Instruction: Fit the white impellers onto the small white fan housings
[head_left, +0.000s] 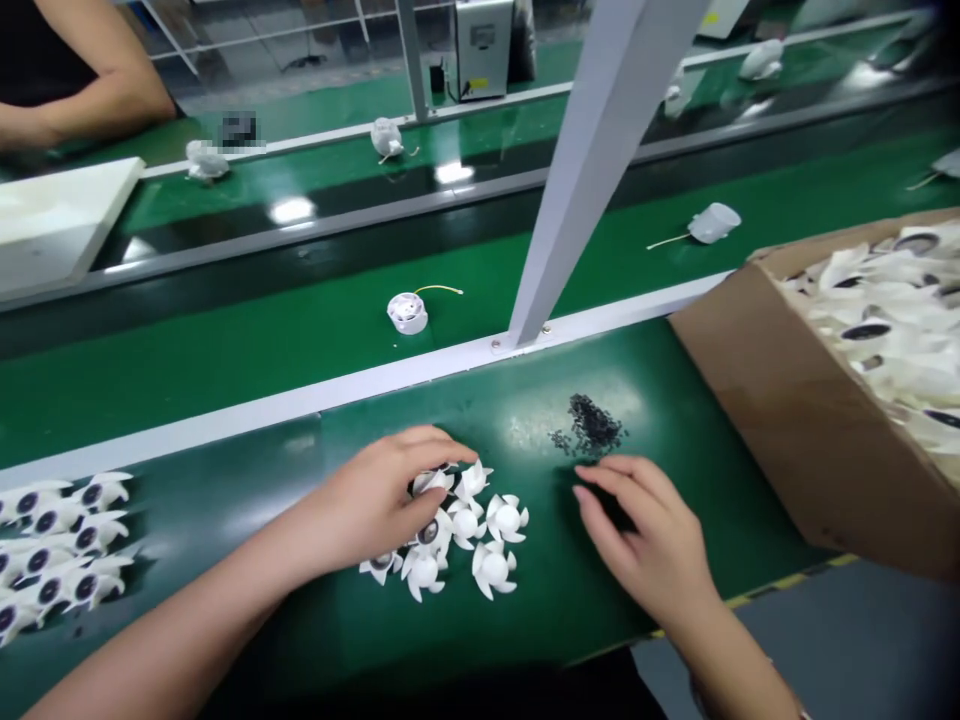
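Our left hand [371,500] on white fan rotors [495,565], piled mid-belt: fingers together, grip unclear. Right hand [637,535] empty, fingers slightly apart, over green belt [555,610] beside black granules [592,425].

We see a bare left hand [367,500] and a bare right hand [637,540] with slim, tapering fingers, long bare forearms [172,630], and a plain dark garment [517,700] along the bottom edge of our view.

Overhead light leaves white glare on the glossy green conveyor belt [352,205]; the view bends at the edges.
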